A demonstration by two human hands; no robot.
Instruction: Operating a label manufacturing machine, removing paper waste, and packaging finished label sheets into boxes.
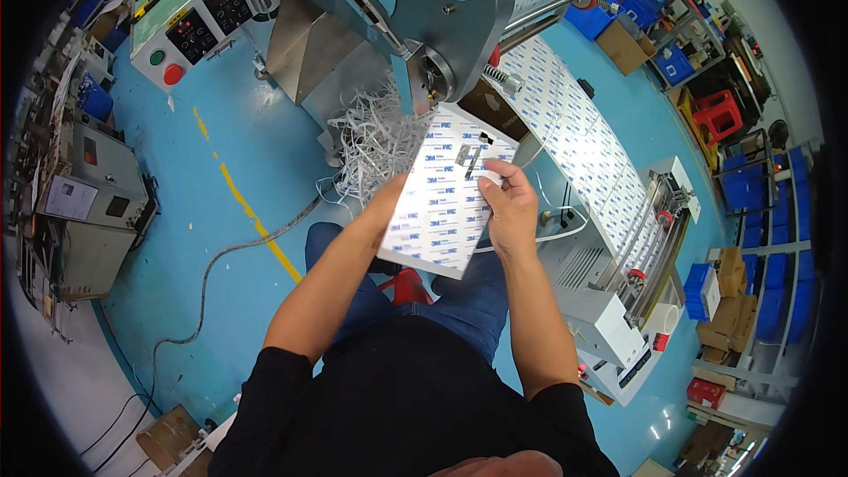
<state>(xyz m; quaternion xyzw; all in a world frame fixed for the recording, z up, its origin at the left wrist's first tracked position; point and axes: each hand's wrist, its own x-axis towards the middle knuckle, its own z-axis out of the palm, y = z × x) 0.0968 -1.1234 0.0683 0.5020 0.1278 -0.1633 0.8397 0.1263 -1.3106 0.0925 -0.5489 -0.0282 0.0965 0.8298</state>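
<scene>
A white sheet of liner paper (437, 203) with rows of blue print is held up over my lap, tilted, possibly with more sheets under it. My left hand (389, 199) grips its left edge, its fingers mostly hidden behind the paper. At the right edge my right hand (512, 208) is closed, its thumb over the printed face and its fingertips bent beside it. Several small dark strips (474, 159) lie on the sheet's upper part, close to my right thumb. Just above the sheet is the lower end of a grey roller machine (433, 0).
A heap of shredded white strips (367, 146) lies left of the sheet. To the right, a printed web (574, 132) runs down to a low roller unit (618, 300). A control panel (190, 26) stands at upper left. A cable (208, 265) crosses the blue floor.
</scene>
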